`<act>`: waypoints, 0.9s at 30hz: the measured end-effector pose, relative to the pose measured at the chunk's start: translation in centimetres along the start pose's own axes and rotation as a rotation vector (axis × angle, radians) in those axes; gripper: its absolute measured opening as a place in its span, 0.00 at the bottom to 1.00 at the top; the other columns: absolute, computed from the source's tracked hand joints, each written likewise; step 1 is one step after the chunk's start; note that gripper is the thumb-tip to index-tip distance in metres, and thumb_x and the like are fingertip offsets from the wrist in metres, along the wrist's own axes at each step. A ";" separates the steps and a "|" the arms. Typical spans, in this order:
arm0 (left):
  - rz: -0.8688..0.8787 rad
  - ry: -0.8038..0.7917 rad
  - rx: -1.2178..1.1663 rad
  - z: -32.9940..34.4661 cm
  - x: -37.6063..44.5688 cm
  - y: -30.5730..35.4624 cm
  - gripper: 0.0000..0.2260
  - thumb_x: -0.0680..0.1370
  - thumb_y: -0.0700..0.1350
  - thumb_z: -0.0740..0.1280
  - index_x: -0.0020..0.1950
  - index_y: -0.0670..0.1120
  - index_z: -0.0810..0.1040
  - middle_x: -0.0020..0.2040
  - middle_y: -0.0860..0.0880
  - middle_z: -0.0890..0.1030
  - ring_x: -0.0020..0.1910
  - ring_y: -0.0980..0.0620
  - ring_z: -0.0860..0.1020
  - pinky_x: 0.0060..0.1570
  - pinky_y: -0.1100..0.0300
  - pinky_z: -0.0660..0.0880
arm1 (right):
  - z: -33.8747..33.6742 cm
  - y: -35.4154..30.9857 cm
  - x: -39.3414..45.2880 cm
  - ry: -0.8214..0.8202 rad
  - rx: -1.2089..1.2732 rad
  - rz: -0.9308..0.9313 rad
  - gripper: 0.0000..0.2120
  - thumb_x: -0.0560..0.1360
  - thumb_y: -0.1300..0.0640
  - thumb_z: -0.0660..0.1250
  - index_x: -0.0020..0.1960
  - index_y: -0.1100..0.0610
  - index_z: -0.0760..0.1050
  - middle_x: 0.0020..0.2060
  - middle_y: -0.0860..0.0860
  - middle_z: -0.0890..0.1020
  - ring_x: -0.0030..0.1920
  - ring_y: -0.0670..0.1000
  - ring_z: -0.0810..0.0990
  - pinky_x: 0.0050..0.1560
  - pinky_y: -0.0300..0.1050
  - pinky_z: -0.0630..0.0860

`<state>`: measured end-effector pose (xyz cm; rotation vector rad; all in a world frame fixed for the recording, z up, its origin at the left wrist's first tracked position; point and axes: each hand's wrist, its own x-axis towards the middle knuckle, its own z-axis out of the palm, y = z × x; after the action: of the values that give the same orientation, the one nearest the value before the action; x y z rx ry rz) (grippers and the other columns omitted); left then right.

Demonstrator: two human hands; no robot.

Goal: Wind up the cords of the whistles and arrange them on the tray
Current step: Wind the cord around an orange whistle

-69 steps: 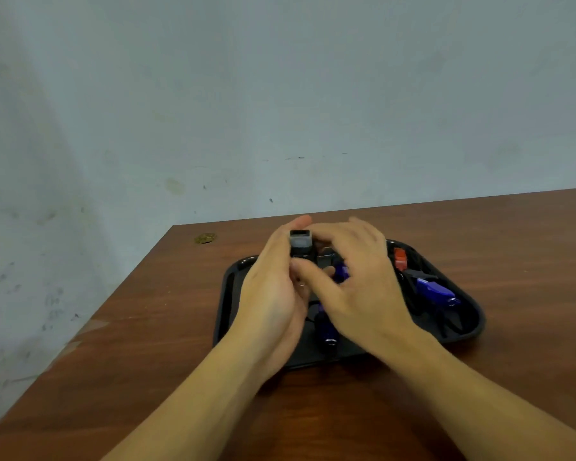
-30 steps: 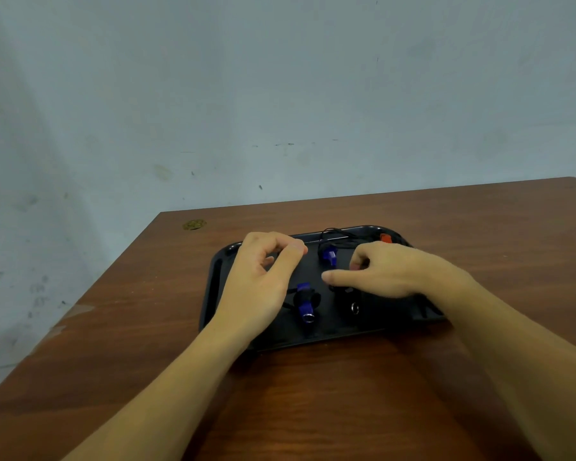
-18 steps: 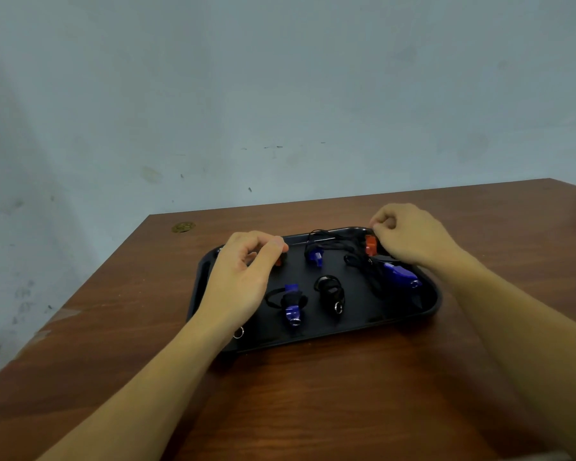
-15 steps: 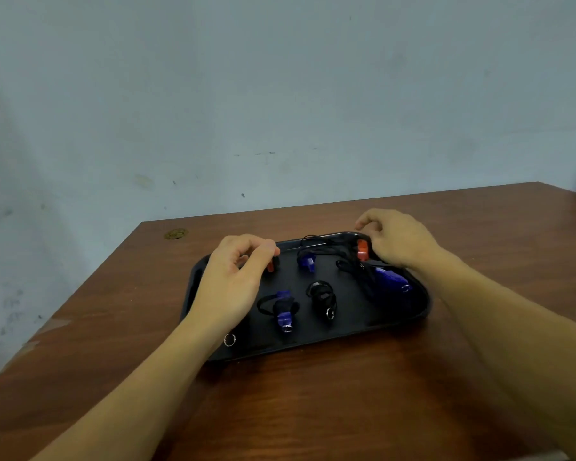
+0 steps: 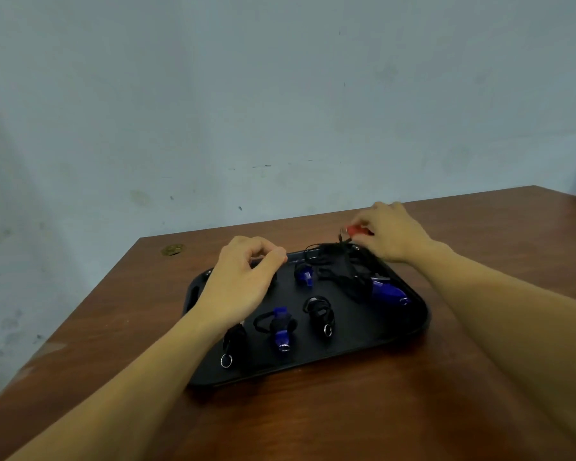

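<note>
A black tray (image 5: 363, 341) lies on the brown table with several whistles in it. My right hand (image 5: 391, 236) pinches an orange whistle (image 5: 356, 230) lifted above the tray's far right corner, and its black cord (image 5: 333, 261) hangs down into a loose tangle. My left hand (image 5: 243, 277) hovers over the tray's left part with curled fingers and holds nothing that I can see. Wound whistles lie along the front: a black one (image 5: 231, 344), a blue one (image 5: 281, 327) and another black one (image 5: 320, 312). A small blue whistle (image 5: 304, 272) and a larger blue whistle (image 5: 388, 292) lie further back.
The table's left edge runs diagonally close to the tray, and its far edge meets a pale wall. A small round brass-coloured disc (image 5: 172, 249) sits near the table's far left corner. Bare wood stretches to the right of the tray and in front of it.
My right hand has set a black wound whistle down, moved to the tray's far right and lifted the orange whistle off it. My left hand stayed over the tray's left.
</note>
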<state>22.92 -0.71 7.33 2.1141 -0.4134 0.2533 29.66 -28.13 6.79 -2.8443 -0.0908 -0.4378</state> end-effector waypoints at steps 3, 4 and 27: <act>0.025 0.030 -0.017 -0.6 0.8 1.2 0.08 0.80 0.50 0.66 0.45 0.51 0.82 0.54 0.57 0.79 0.56 0.59 0.76 0.57 0.57 0.70 | -2.9 -1.7 0.1 0.206 0.391 -0.018 0.14 0.80 0.45 0.65 0.61 0.49 0.77 0.56 0.46 0.82 0.57 0.50 0.78 0.59 0.49 0.74; 0.039 0.044 -0.029 -0.8 1.2 1.8 0.07 0.80 0.50 0.66 0.46 0.51 0.82 0.53 0.57 0.80 0.55 0.59 0.77 0.56 0.58 0.71 | -4.1 -2.6 -0.1 0.225 0.483 -0.047 0.12 0.80 0.46 0.65 0.61 0.49 0.75 0.55 0.46 0.82 0.55 0.50 0.79 0.56 0.48 0.75; 0.158 0.198 -0.294 -4.9 5.0 13.5 0.17 0.82 0.53 0.64 0.52 0.39 0.79 0.52 0.40 0.82 0.40 0.50 0.78 0.32 0.59 0.73 | -10.6 -13.4 -4.8 -0.144 1.355 -0.075 0.13 0.80 0.51 0.68 0.61 0.56 0.78 0.41 0.50 0.82 0.30 0.45 0.72 0.31 0.39 0.74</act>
<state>22.22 -4.36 22.07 1.7532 -0.4696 0.4611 20.67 -18.17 18.38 -1.5260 -0.3583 -0.0818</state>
